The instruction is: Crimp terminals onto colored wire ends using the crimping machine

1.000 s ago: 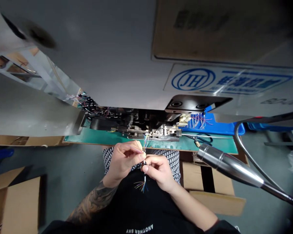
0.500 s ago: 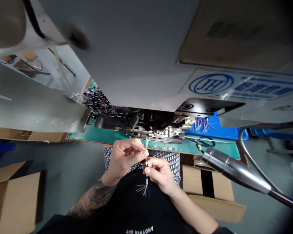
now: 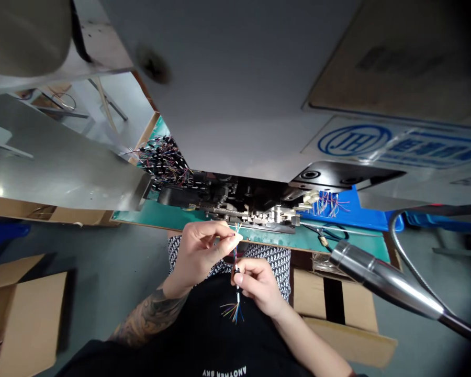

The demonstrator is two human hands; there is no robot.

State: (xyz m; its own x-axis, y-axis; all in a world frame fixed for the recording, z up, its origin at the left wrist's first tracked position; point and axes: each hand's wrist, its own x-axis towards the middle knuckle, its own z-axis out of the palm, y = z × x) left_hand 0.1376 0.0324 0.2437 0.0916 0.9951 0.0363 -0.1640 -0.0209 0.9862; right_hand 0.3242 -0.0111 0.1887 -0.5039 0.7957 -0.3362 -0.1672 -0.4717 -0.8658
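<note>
Left hand [image 3: 200, 251] and right hand [image 3: 257, 288] pinch closed on a thin multicoloured wire bundle [image 3: 235, 256], dark-banded midway, both ends splayed.

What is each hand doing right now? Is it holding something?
Left hand: closed, pinching a bundle of thin coloured wires.
Right hand: closed, holding the same bundle lower down.

A machine head [image 3: 235, 201] over a green mat [image 3: 157, 215] — scissors [image 3: 322, 236] on it, a cardboard box [image 3: 310, 296] just below.
</note>
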